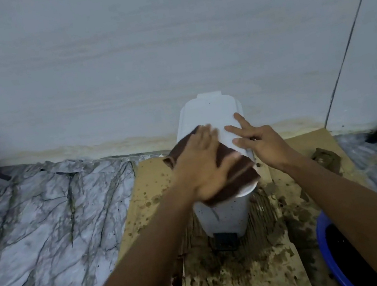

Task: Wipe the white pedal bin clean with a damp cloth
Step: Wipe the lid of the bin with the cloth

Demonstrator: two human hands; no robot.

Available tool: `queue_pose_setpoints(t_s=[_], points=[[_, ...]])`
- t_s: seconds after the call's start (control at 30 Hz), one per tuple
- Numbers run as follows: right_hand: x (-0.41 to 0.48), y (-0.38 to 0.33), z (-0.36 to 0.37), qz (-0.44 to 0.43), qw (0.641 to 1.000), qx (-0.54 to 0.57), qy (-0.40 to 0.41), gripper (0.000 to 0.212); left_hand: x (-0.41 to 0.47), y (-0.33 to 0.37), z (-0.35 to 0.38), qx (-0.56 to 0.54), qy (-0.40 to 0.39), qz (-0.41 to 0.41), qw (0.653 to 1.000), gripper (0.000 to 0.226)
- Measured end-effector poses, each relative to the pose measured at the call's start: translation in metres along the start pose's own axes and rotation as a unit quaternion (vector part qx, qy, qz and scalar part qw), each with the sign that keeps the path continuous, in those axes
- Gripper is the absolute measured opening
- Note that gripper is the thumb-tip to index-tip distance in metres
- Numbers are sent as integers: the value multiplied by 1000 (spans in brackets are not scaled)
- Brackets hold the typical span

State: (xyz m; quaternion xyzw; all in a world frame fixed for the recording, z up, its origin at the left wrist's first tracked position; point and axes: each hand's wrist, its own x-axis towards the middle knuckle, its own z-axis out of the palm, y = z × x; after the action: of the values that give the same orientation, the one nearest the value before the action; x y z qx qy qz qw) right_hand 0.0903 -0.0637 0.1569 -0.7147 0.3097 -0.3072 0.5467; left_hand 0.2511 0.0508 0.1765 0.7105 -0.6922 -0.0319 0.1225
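**Cloth on the lid, mud all around: where this wipe could slip**

Standing beside the person, I see the white pedal bin [224, 211] upright on a sheet of cardboard [149, 182], close against the pale wall [166, 46], its black pedal [226, 240] facing the wearer. The left hand [201, 165] lies flat on a brown cloth [234, 172], fingers spread wide and pressing it onto the near part of the lid [212, 113]. The hand is blurred, so I take it to be mid-stroke. The right hand [257, 141] grips nothing; its fingers are splayed, tips resting on the lid's right side to steady it.

The risks, as I judge them:

- The lid is hinged and the bin looks light. A hard push toward the wall could tip or slide it on the wet cardboard, especially if the right hand lifts away.
- The cloth hangs over the lid's front edge. It could slip off and land in the brown muck around the pedal, then smear dirt back onto the plastic.
- Specks show on the bin's front wall, so that part looks not yet wiped.
- A blue basin [331, 256] sits just beside the right forearm; a careless elbow could knock it.
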Motion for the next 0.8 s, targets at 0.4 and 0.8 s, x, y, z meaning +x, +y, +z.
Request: queue_pose_setpoints(t_s=[0.4, 0.8], points=[[-2, 4, 1, 8, 999, 35, 2, 35, -48, -57, 7, -94, 41, 94, 990, 100], [-3, 0, 1, 2, 1000, 11, 0, 37, -45, -60, 12, -29, 72, 161, 984, 97]])
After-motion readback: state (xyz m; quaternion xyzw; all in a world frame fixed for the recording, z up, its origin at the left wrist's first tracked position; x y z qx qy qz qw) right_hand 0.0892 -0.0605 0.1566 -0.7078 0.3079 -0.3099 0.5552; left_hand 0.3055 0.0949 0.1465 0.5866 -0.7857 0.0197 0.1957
